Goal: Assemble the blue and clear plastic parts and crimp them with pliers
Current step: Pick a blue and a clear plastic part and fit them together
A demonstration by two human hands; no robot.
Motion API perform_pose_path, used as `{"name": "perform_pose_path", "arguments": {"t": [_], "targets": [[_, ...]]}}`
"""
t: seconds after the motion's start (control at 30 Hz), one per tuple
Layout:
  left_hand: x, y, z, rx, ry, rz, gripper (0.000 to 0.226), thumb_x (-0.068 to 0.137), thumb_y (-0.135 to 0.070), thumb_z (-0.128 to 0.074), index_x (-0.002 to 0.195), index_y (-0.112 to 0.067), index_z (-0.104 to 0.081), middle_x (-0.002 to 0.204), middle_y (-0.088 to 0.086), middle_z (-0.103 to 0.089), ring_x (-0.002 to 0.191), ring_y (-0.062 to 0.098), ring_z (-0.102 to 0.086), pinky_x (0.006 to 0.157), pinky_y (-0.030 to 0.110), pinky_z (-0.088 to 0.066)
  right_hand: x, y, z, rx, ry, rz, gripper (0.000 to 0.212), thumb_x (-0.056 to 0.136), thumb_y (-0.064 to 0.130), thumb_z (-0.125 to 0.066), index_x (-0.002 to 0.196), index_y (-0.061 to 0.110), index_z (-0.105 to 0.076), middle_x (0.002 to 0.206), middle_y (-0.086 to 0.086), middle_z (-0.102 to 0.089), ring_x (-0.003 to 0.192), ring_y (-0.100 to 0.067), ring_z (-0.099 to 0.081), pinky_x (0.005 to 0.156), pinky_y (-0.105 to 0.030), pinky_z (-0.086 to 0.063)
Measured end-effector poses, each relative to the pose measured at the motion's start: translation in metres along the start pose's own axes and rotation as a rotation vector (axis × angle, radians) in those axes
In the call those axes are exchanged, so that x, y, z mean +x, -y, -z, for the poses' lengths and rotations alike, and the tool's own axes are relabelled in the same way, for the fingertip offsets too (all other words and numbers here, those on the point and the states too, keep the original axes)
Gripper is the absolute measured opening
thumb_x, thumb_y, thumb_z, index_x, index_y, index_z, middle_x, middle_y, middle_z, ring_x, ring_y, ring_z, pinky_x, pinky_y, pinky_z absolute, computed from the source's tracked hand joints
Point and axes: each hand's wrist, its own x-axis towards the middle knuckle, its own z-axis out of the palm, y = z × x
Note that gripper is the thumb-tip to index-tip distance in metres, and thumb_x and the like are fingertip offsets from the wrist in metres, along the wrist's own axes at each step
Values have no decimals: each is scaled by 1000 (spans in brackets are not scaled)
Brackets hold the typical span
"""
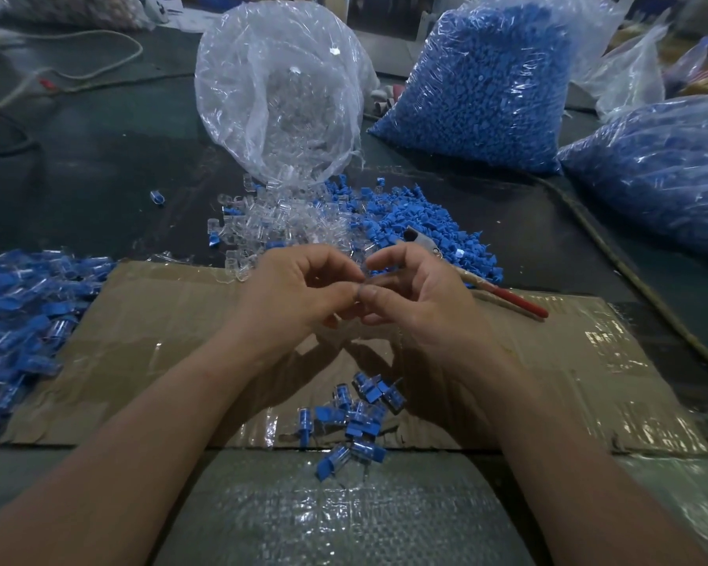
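- Centre frame: left hand [299, 296] and right hand [419, 306], fingers curled, pinch one small clear part [365, 282] together.
- Likely the fitting step; crimping next means reaching right for the pliers [507, 300] beside the loose blue parts [426, 220].

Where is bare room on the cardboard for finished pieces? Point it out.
Two bare patches of cardboard: the left, between the finished pile and the left hand; the right, below the pliers. Crowded: the small cluster at the front edge, and loose clear parts and blue parts farther back.
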Motion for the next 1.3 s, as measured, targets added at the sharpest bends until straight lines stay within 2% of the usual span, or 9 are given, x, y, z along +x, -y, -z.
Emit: {"name": "perform_pose_path", "arguments": {"t": [0.17, 0.27, 0.33, 0.43, 0.6, 0.7, 0.97, 1.13, 1.3], "targets": [[0, -1, 2, -153, 21, 65, 22, 55, -19, -69, 74, -9, -66, 62, 4, -68, 55, 12, -64, 52, 18, -52, 0, -1, 1, -10, -19, 34, 17, 83, 11, -63, 91, 21, -52, 79, 1, -68, 75, -12, -68, 65, -20, -53], [2, 0, 4, -227, 0, 101, 10, 62, -7, -70, 71, -8, -66, 58, 4, -66, 51, 13, -62, 50, 20, -52, 0, 0, -1, -79, -32, 117, 21, 79, 10, -66, 92, 24, -57, 86, 5, -67, 82, -6, -66, 73, -18, -52], [3, 1, 4, -254, -23, 122, 13, 69, 4, -67, 70, -8, -65, 58, 5, -65, 50, 13, -61, 50, 21, -52, -1, 2, -2, -76, -46, 184, 29, 75, 3, -68, 92, 25, -62, 87, 9, -67, 84, -2, -65, 76, -15, -50], [3, 1, 4, -268, -8, 143, 13, 70, 7, -65, 70, -7, -65, 57, 6, -65, 49, 14, -61, 48, 19, -50, -4, 1, -5, -127, -67, 258, 31, 73, -3, -67, 89, 24, -65, 86, 11, -66, 83, 0, -64, 76, -12, -49], [3, 2, 5, -346, 23, 187, 17, 54, -7, -66, 71, -6, -64, 58, 6, -65, 49, 14, -62, 46, 18, -50, -3, -2, -4, -212, -114, 321, 32, 73, 2, -69, 87, 29, -63, 82, 16, -64, 82, 4, -63, 75, -10, -49], [3, 2, 5, -366, 36, 205, 17, 54, -6, -67, 71, -5, -64, 59, 7, -66, 49, 14, -62, 46, 18, -50, -2, -4, -3, -254, -130, 363, 31, 72, 5, -70, 90, 30, -63, 81, 19, -63, 81, 5, -63, 74, -10, -49], [3, 1, 4, -365, 58, 216, 16, 54, -5, -65, 70, -4, -62, 58, 7, -65, 48, 14, -62, 45, 18, -50, 0, -7, 0, -267, -130, 434, 26, 71, 13, -70, 96, 17, -65, 83, 16, -64, 81, 1, -64, 73, -12, -50], [2, 0, 4, -476, 87, 229, 13, 56, -1, -65, 69, -5, -65, 61, 9, -66, 51, 16, -64, 47, 18, -51, 0, -8, 2, -270, -193, 480, 27, 71, 16, -69, 98, 17, -64, 83, 14, -64, 80, -3, -65, 73, -15, -52], [3, 0, 6, -515, 110, 226, 12, 58, 1, -63, 66, -6, -69, 63, 13, -67, 54, 19, -66, 48, 20, -52, 0, -9, 4, -297, -190, 464, 31, 72, 11, -70, 102, 17, -62, 84, 17, -63, 81, 3, -63, 73, -11, -50]]}}
